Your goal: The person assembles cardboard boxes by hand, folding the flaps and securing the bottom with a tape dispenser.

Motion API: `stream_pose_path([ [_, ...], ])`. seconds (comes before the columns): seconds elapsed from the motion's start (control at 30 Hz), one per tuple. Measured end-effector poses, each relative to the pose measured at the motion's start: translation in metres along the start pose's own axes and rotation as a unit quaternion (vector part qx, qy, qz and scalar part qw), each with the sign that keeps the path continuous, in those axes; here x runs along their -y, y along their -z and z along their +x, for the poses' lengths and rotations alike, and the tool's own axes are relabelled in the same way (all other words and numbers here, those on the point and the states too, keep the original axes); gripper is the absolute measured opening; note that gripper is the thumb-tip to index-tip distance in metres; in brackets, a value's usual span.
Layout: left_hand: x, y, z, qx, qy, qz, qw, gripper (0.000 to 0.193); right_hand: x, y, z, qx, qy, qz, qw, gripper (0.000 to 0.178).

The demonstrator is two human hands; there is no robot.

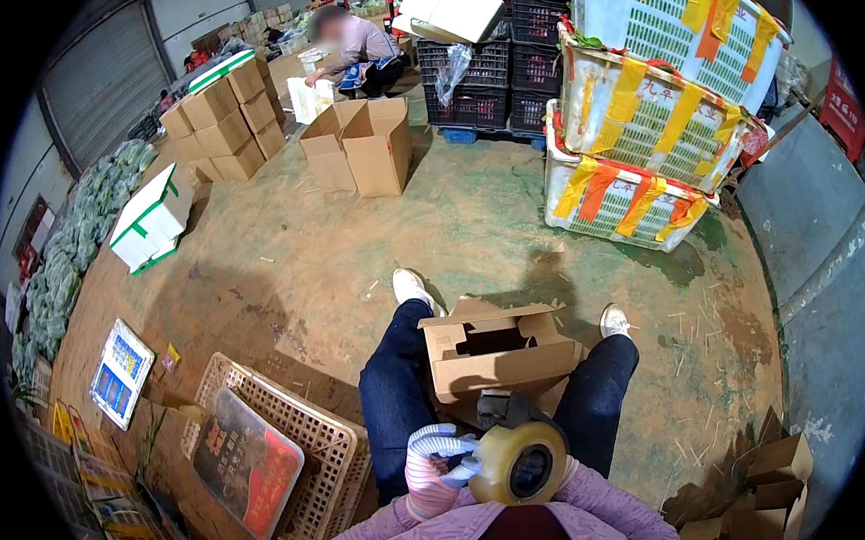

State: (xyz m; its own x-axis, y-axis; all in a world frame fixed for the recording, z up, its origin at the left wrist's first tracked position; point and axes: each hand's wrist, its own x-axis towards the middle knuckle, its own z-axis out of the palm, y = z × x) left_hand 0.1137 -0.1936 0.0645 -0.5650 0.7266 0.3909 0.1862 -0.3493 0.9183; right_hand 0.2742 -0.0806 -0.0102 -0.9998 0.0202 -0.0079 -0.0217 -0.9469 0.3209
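A tape dispenser (pixel 506 408) with a wide roll of clear packing tape (pixel 490 466) is held up close to my body. My left hand (pixel 431 471), in a striped glove, has its fingers curled against the left edge of the roll. From the right, my right sleeve (pixel 601 490) leads in behind the roll; that hand is mostly hidden, its grip on the dispenser hardly showing. Between my legs on the floor stands a cardboard box (pixel 496 364), its flaps raised around a dark opening.
A tan plastic crate (pixel 333 449) with a dark board (pixel 247 463) leaning on it lies at left. Taped white crates (pixel 629 201) are stacked front right. Open cardboard boxes (pixel 385 147) stand ahead; behind them a person (pixel 360 50) crouches. Folded cardboard (pixel 775 488) lies at lower right.
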Motion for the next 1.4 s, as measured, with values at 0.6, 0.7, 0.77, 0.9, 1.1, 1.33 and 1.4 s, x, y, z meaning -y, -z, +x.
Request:
stream_pose_path([
  [0.6,0.015,0.007,0.011,0.093,0.151,-0.235,0.956,0.062,0.006,0.005,0.005,-0.090,0.056,-0.060,0.993,0.066],
  [0.7,0.013,0.014,0.015,0.117,0.202,-0.252,0.939,0.061,0.005,0.001,0.003,-0.089,0.038,-0.028,0.995,0.066],
  [0.77,0.008,0.015,0.018,0.132,0.191,-0.216,0.948,0.051,0.008,0.005,0.001,-0.070,0.033,-0.022,0.997,0.065],
  [0.9,-0.004,0.020,0.036,0.249,0.024,0.043,0.967,0.030,0.015,0.026,-0.003,-0.109,0.079,-0.064,0.989,0.065],
  [1.1,-0.014,0.016,0.043,0.171,-0.124,0.233,0.949,0.012,0.013,0.011,-0.001,-0.096,0.022,-0.148,0.984,0.043],
  [1.33,-0.013,0.014,0.056,0.072,-0.175,0.264,0.946,0.012,0.012,0.008,-0.005,-0.113,0.036,-0.177,0.977,0.044],
  [1.4,-0.010,0.016,0.059,0.081,-0.175,0.256,0.947,0.011,0.010,-0.003,-0.003,-0.134,0.042,-0.195,0.971,0.044],
])
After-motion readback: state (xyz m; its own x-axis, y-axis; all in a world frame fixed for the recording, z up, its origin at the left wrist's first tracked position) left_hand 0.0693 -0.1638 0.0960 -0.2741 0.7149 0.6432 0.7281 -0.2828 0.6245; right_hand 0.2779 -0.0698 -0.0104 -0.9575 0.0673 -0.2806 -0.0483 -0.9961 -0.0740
